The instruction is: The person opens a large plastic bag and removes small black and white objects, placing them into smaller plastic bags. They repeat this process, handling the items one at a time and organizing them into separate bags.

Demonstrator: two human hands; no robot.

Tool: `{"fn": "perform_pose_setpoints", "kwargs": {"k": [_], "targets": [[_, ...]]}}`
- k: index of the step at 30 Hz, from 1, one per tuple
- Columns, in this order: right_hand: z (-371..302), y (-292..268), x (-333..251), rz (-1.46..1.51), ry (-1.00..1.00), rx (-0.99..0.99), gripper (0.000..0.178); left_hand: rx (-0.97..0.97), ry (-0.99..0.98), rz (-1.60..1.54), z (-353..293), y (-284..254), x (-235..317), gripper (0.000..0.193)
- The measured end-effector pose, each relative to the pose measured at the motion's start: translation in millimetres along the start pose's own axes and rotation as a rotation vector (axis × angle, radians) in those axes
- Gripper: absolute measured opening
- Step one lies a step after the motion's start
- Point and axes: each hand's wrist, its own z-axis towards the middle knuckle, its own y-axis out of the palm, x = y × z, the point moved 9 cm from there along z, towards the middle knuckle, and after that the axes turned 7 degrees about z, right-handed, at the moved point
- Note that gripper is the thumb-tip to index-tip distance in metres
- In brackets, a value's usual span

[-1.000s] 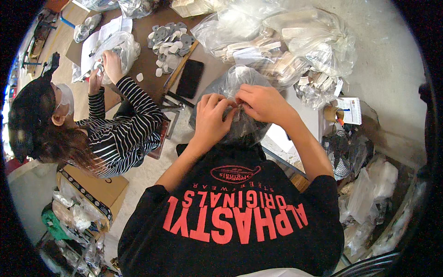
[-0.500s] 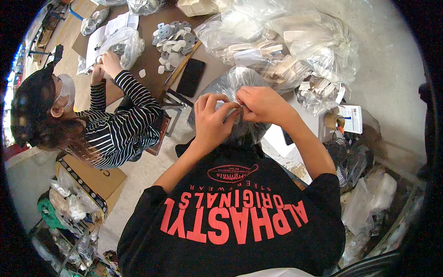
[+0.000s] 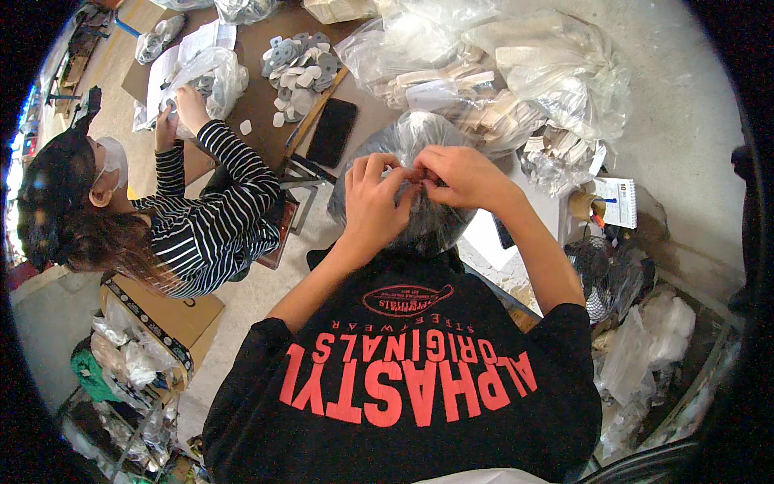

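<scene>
Found left hand and right hand close together at the gathered top of a grey plastic bag, with grip of both pinched on its film. Located bag at the near edge of the desk, just before the black shirt. Noted dark phone left of it, clear bags of pale pieces toward the far edge

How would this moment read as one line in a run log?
Left hand: pinching plastic bag | Right hand: pinching plastic bag | Phone: left of plastic bag | Co-worker: at clear bag
</scene>
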Motion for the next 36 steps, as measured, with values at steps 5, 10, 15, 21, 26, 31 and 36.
{"fn": "perform_pose_setpoints", "kwargs": {"k": [5,10,15,21,26,31,36], "targets": [[-1,-2,-3,-0.054,-0.048,0.064,0.019,-0.036,-0.029,0.034,0,10,-4,0.02],[1,1,-1,-0.143,-0.089,0.101,0.019,-0.068,-0.043,0.097,3,18,-4,0.021],[4,1,1,-0.193,-0.081,0.098,0.019,-0.066,-0.015,0.064,4,24,-6,0.022],[8,6,8,-0.242,-0.033,0.108,0.02,-0.078,0.023,0.019,5,27,-13,0.029],[11,4,6,-0.266,0.061,0.102,0.018,-0.071,0.054,-0.004,6,26,-13,0.029],[6,-3,-10,-0.193,0.024,0.101,0.018,-0.018,0.018,-0.087,-1,22,-19,0.027],[9,-2,-10,-0.204,0.032,0.016,0.017,0.046,0.021,-0.032,1,15,-14,0.027]]}}
